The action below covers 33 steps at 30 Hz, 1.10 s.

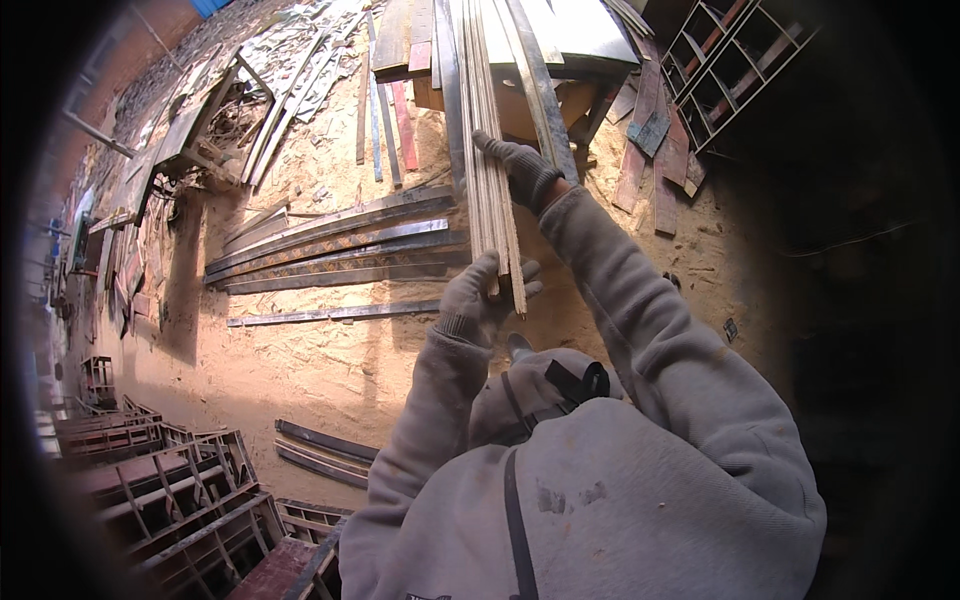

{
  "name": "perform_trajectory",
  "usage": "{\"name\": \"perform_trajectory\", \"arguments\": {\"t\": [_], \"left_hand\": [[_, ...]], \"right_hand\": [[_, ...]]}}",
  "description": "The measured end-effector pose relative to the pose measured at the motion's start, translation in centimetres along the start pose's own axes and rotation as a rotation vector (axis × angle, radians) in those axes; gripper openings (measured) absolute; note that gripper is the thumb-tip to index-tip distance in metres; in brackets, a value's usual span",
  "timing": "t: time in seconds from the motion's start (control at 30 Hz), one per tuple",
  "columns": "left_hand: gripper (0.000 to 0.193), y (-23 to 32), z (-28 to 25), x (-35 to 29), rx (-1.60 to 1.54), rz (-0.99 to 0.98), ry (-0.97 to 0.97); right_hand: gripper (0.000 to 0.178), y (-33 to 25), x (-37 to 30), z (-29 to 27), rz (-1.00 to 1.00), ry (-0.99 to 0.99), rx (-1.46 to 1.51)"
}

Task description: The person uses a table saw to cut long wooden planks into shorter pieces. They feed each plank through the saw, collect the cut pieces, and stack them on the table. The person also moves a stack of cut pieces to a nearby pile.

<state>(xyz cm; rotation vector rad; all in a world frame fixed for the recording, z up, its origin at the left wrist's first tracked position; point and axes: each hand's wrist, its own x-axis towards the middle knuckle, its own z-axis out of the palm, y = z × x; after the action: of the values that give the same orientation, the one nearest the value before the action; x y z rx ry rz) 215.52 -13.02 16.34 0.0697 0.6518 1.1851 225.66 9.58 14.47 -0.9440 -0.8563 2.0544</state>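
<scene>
A bundle of long, thin wooden strips runs from the table at the top toward my body, its near ends uneven. My left hand, in a grey glove, is closed around the near end from below, with fingertips showing on the right side. Farther up, my gloved right hand grips the same strips from the right, its thumb across their top. A dark-edged board lies just right of the bundle, and another dark strip lies along its left.
The table carries more boards. Several dark-edged strips lie on the sawdust-covered floor at left, with a single strip nearer. Metal racks stand at lower left. Scrap boards and a metal frame are at upper right.
</scene>
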Motion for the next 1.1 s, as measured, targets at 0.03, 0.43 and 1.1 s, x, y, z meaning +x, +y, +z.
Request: {"name": "perform_trajectory", "arguments": {"t": [0.03, 0.43, 1.1], "left_hand": [[0.049, 0.0, -0.1, 0.3, -0.026, -0.001, 0.034], [0.053, -3.1, 2.2, -1.4, -0.033, 0.043, 0.128], [0.074, -4.4, 3.4, -1.9, -0.171, 0.14, -0.259]], "right_hand": [[0.039, -0.3, 0.2, -0.1, -0.006, 0.046, -0.004], [0.04, -2.1, 0.7, -1.8, 0.0, -0.039, -0.046], [0.027, -3.3, 0.8, -2.3, -0.1, -0.073, -0.097]]}}
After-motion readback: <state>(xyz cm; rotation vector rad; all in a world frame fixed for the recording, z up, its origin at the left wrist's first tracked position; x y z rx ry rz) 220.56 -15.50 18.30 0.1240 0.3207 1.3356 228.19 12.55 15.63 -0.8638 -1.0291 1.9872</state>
